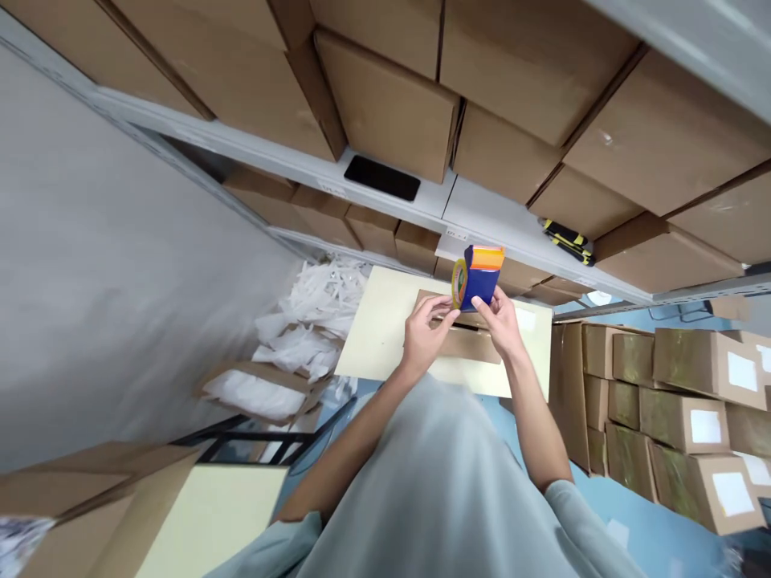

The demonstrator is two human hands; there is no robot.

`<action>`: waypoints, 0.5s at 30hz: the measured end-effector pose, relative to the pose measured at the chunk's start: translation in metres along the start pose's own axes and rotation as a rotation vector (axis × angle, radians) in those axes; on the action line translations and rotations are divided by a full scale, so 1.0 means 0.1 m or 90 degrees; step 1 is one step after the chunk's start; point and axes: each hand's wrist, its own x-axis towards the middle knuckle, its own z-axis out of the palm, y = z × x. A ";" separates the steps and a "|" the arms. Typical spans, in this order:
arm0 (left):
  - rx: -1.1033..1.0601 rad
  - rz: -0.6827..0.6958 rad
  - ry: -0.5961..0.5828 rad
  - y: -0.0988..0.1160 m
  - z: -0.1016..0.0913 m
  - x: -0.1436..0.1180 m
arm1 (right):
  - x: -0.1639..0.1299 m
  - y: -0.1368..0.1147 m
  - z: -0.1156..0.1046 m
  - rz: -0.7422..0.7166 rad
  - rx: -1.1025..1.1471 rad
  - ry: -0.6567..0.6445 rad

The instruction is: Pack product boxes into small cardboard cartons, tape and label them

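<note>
Shelved boxes (385,104) rise behind a pale tabletop (373,329), where the right hand (501,323) grips a tape dispenser (482,287) over a carton (463,348), the left hand (425,333) curled by its roll (458,282), hold unclear, seemingly finding the tape's end, which calls for a careful pinch.

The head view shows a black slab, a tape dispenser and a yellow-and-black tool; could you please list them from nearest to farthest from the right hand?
1. Tape dispenser: held in the right hand.
2. Yellow-and-black tool: on the shelf, ahead and to the right.
3. Black slab: on the shelf, well to the left.
</note>
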 end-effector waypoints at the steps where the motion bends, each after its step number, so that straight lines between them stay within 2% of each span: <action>1: 0.000 -0.002 0.005 0.03 -0.04 -0.06 | -0.10 0.00 0.10 0.018 0.017 0.004; 6: 0.076 0.019 0.008 0.18 -0.25 -0.25 | -0.34 0.01 0.45 0.056 0.056 -0.020; 9: 0.124 0.032 -0.031 0.20 -0.41 -0.31 | -0.38 0.04 0.57 0.088 0.077 -0.053; 12: 0.176 0.050 -0.071 0.22 -0.57 -0.29 | -0.42 0.08 0.67 0.110 0.069 -0.067; 15: 0.237 0.071 -0.033 0.32 -0.76 -0.15 | -0.48 0.09 0.74 0.073 0.038 -0.064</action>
